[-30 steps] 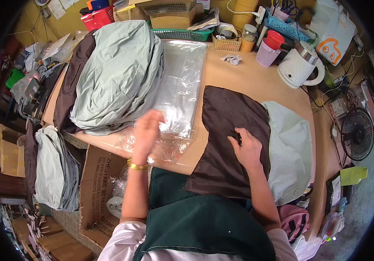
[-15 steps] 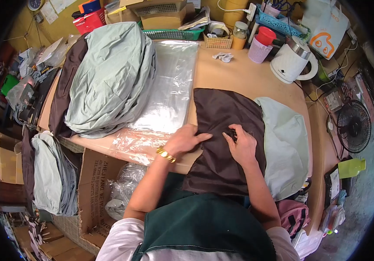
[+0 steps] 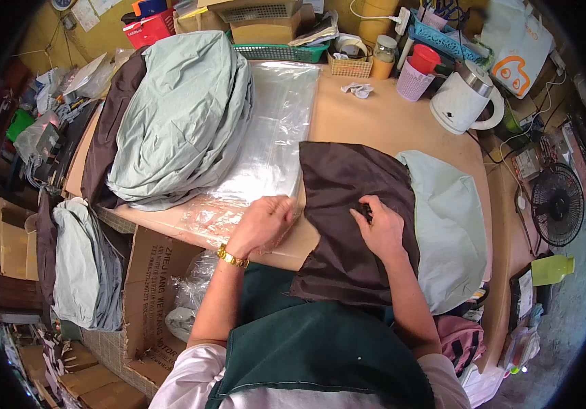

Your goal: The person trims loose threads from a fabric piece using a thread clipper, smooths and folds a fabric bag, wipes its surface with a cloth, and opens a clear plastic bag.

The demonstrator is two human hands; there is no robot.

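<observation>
My left hand (image 3: 264, 223), with a gold bracelet watch at the wrist, is closed at the table's front edge, left of the brown cloth. Its fingers curl inward, and whatever they hold is hidden. Clear plastic sheeting (image 3: 276, 146) lies under and beyond it. My right hand (image 3: 382, 228) rests over the dark brown cloth (image 3: 341, 252) with fingers curled. A small dark thing shows between thumb and forefinger, too unclear to name. The brown cloth lies spread in front of me, and a pale grey-green cloth (image 3: 446, 235) adjoins its right side.
A large pile of pale green fabric (image 3: 177, 123) stands at the left on the table. A white kettle (image 3: 458, 102), a pink cup (image 3: 414, 80) and a basket (image 3: 349, 65) line the back. A black fan (image 3: 558, 204) is at the right, an open cardboard box (image 3: 150, 307) below left.
My left hand has lifted off the brown cloth's left edge, moved left, and curled closed. My right hand has barely moved. The view has shifted slightly.
</observation>
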